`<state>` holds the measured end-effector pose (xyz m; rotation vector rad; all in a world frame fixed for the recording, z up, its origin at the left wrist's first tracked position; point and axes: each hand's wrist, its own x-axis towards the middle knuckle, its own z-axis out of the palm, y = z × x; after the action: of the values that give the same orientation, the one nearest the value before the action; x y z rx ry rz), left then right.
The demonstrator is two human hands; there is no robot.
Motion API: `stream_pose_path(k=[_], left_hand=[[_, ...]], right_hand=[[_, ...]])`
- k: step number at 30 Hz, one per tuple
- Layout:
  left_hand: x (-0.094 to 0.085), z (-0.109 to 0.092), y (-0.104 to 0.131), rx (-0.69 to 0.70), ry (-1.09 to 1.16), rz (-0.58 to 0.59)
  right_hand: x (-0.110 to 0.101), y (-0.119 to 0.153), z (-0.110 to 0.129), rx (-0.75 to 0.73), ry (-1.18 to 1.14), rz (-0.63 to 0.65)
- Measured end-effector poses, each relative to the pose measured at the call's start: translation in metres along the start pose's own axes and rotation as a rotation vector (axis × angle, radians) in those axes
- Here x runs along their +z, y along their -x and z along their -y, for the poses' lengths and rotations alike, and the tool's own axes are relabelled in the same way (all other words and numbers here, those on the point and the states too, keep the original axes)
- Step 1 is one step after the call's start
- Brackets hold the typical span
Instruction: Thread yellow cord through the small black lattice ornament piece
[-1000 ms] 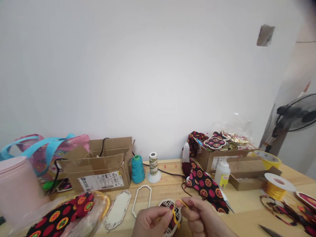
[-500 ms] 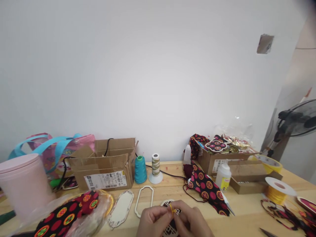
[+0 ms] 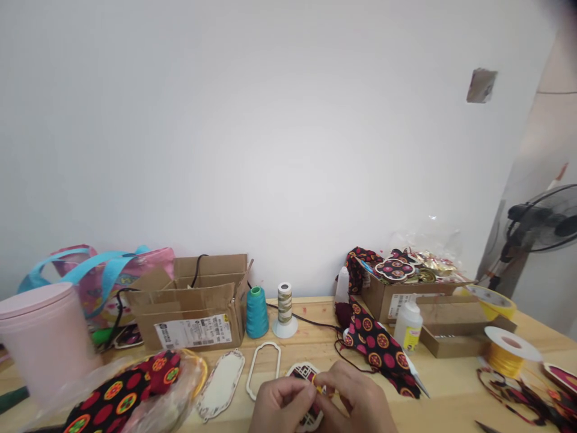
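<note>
At the front middle of the table, my left hand [image 3: 280, 406] and my right hand [image 3: 354, 400] meet fingertip to fingertip. Between them they pinch a yellow cord [image 3: 319, 386], its small loop partly hidden by the fingers. Beneath the hands lies a lattice-patterned ornament [image 3: 303, 370], pale-framed over dark red fabric, mostly covered by my fingers. Whether the cord is fastened to it I cannot tell. Left of my hands lie a pale scalloped frame [image 3: 250, 361] and a pale oblong plaque [image 3: 222, 385] with a patterned border.
Behind stand a cardboard box [image 3: 189, 328], a teal thread cone [image 3: 256, 316] and a patterned thread spool [image 3: 285, 307]. To the right are patterned fabric [image 3: 378, 343], a glue bottle [image 3: 408, 325] and a yellow cord spool [image 3: 507, 355]. A pink canister [image 3: 40, 343] stands left.
My right hand has shifted slightly right and up, and its fingers have changed their hold on the yellow cord. More of the ornament's upper part shows. My left hand stays nearly in place.
</note>
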<state>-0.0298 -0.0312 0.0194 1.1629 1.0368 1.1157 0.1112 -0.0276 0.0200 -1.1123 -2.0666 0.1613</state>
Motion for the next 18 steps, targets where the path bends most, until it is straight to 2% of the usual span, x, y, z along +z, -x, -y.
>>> stream_pose_path(k=[6, 12, 18], left_hand=[[-0.0032, 0.0041, -0.0012, -0.027, -0.033, -0.027], [-0.0025, -0.0010, -0.0004, -0.043, -0.013, 0.010], [-0.0013, -0.0055, 0.0015, -0.042, 0.002, -0.002]], right_hand=[[0.0004, -0.0004, -0.0040, -0.076, -0.038, -0.046], [0.0010, -0.0008, -0.0016, -0.094, -0.056, -0.104], [-0.0018, -0.0039, 0.0038, -0.050, -0.061, -0.061]])
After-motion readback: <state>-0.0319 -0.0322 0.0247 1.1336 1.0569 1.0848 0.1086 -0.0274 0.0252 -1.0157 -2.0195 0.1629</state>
